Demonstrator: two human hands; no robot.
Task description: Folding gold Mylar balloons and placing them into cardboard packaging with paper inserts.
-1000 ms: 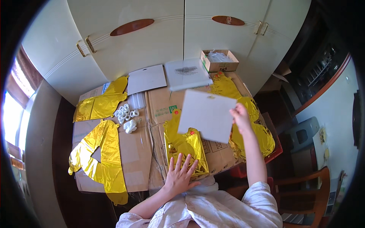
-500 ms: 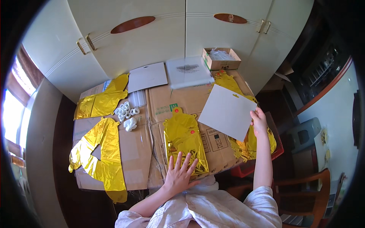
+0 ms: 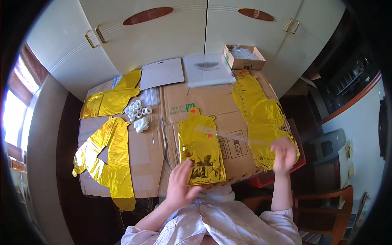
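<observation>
A flat gold foil balloon (image 3: 199, 143), folded into a long rectangle with red dots near its far end, lies before me at the middle of the cardboard. My left hand (image 3: 179, 181) is at its near left corner, fingers stretched and thumb apart, holding nothing. Over the near end of a long gold foil balloon (image 3: 261, 118) on the right is my right hand (image 3: 283, 153), smeared by motion. Faint blurred streaks cross between the middle balloon and this hand. Whether it holds anything cannot be made out.
More gold foil lies left: a balloon with a hole (image 3: 92, 161) and a folded piece (image 3: 108, 102). Small white rings (image 3: 134, 111) sit beside them. Behind are a white card (image 3: 163, 73), a clear plastic stack (image 3: 204, 69) and a small carton (image 3: 245, 63). A wooden chair (image 3: 345, 208) stands right.
The white card that my right hand held no longer shows clearly. That hand has come lower, uncovering the right balloon. My left hand has shifted left off the middle balloon's face.
</observation>
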